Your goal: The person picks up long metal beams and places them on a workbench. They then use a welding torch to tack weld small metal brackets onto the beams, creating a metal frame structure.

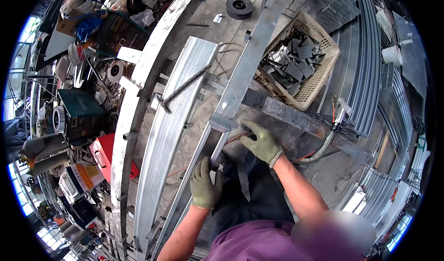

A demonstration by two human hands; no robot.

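My left hand (206, 185), in a green-grey work glove, lies against a narrow metal frame (209, 143) in front of me. Its fingers are stretched along the frame, with the thumb apart, beside the frame's short bar. My right hand (262, 141), gloved alike, is open and holds nothing. Its fingers are spread to the right of the frame's corner, near a long flat steel beam (247, 69) that runs away from me. A long-handled hammer (185, 88) rests across a wide silvery metal channel (173, 122) to the left.
A beige plastic crate (319, 83) with metal offcuts stands at the right. Behind it are stacked metal tubes (323, 4). A white-smeared beam (138, 90) runs along the left, beside a red box (111, 157). A welding torch (340, 115) with its cable lies right. A black spool (239, 7) is far off.
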